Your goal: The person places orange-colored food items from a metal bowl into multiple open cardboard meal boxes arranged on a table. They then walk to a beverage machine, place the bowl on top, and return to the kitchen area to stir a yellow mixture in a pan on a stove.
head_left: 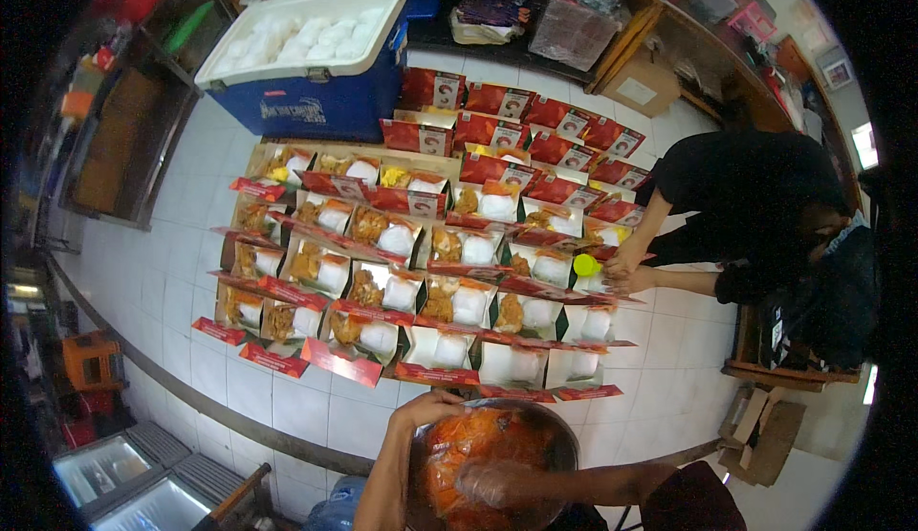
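Note:
A round metal bowl (568,440) is at the near edge, filled with glossy orange-red contents (464,440) that look like sauce in clear plastic; I cannot make out single pieces. My left hand (432,409) is closed over the bowl's left rim. Inside the bowl, my right hand (486,483), in a clear plastic glove, reaches down to the contents; its fingers are blurred. Beyond stand rows of open red food boxes (344,364). Most hold a white wrapped bundle (469,304) and a browned fried piece (365,289); several near right ones show only the white bundle (451,347).
A blue cooler (316,110) stands far left, full of white bundles (330,38). At the right, a co-worker in dark clothes (755,196) bends over the boxes, hands (622,271) beside a yellow-green item (586,265). Cardboard (765,435) lies on the tiled floor, lower right.

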A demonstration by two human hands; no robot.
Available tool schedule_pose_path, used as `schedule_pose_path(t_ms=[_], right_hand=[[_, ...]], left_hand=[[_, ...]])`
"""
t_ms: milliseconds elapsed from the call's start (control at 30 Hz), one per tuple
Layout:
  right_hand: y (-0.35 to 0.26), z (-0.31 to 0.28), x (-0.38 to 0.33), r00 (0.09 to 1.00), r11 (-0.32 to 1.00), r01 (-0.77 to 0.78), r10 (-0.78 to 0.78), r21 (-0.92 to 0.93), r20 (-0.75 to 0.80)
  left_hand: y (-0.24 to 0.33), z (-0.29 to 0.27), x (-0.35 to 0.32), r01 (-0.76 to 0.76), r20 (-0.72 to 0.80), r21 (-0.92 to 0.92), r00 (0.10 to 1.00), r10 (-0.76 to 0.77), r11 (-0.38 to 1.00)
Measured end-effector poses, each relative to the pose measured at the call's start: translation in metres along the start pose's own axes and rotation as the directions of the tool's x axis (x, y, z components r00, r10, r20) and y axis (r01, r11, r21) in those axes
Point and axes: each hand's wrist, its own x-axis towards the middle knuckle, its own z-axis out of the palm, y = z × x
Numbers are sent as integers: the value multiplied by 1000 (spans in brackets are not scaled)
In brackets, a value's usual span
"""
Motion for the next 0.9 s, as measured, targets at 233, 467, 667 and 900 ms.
schedule_pose_path(t_ms=[233,467,667,900], right_hand=[[-34,-6,-26,972,968,-230,224,-101,-68],[5,-52,-81,963,730,48,-214,-681,-162],[-12,-100,-183,763,889,114,-364,-443,-534],[-66,-258,-312,49,807,-37,-588,-589,-808]], left_hand=[[11,0,4,-5,116,-58,993,12,998],[27,27,30,-8,248,29,969,0,1000],[48,66,48,-52,211,187,977,11,981],[87,144,95,-44,173,236,985,2,971]])
